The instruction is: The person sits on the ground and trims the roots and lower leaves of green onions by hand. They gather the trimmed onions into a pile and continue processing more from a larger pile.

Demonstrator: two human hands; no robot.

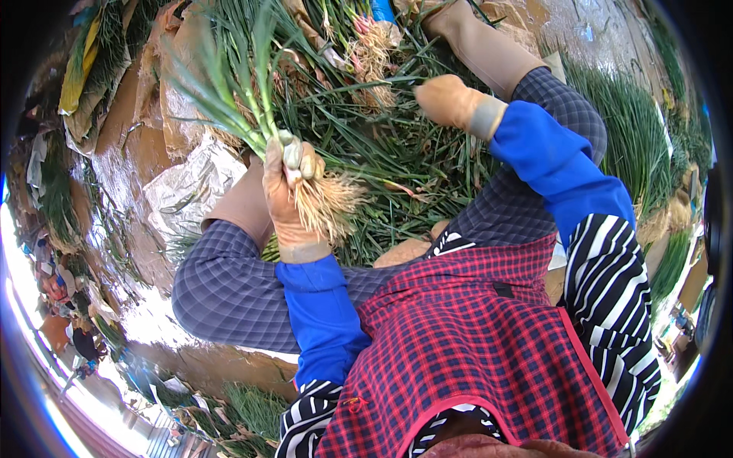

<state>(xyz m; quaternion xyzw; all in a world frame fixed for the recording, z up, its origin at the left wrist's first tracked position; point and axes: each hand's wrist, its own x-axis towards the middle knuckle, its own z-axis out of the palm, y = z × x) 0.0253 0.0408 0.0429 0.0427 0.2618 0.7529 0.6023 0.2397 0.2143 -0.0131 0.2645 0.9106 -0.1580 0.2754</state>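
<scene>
My left hand [286, 189], in a tan glove with a grey cuff, is closed around a bunch of spring onions [260, 109]. Their pale roots [329, 203] stick out below the fist and the green leaves fan up and away, blurred at the tips. My right hand [446, 102], gloved the same way, is curled above the heap on the right. A long green leaf reaches its fingertips, but I cannot tell whether they grip it. Between my legs lies a loose heap of green leaves [366, 143]. One thin onion with a pinkish base [406, 190] rests on it.
More spring onions with roots and pink bulbs [366, 46] lie beyond the heap, near a blue wrapped item [383, 12]. Crumpled pale plastic sheeting [194, 183] is beside my left leg. A large bundle of greens [615, 126] stands at the right. Brown sheeting [123, 137] covers the ground.
</scene>
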